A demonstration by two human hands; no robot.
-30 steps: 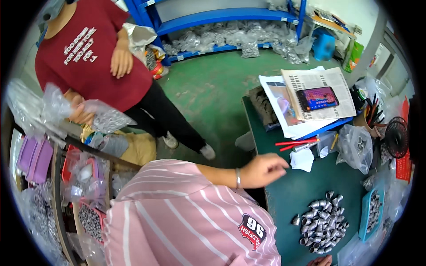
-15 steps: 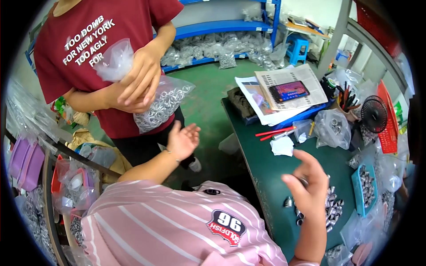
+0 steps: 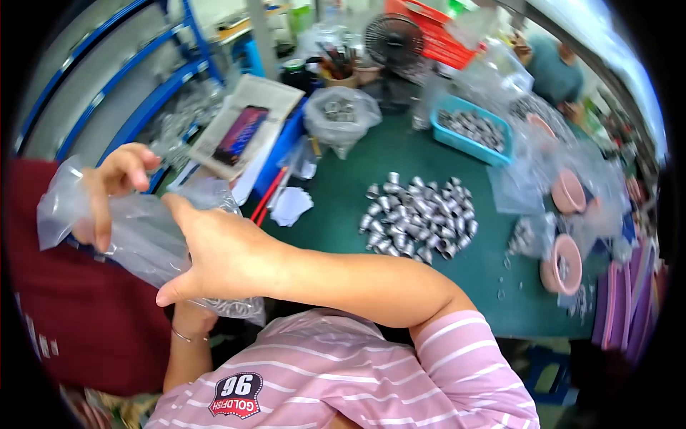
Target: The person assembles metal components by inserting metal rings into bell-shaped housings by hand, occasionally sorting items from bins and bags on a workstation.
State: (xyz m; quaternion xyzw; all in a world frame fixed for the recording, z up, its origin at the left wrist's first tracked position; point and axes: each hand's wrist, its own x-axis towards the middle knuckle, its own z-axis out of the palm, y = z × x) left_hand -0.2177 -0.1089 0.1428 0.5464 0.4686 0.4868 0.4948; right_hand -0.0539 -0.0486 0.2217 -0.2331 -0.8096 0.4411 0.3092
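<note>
While the co-worker's hand stays at the upper end of the bag, the person's right hand has come across from the table to meet it. Half a second ago both the person's hands were apart from the bag; now it lies between the two people, left of the table, so both are in on handling it. The right thumb and fingers are spread around the plastic, touching it, but how firmly they grasp cannot be told. The left hand is just beneath, near the rings at the bag's lower end, its fingers mostly hidden, so their state cannot be told either. The fittings sit piled on the table, with neither hand on them.
</note>
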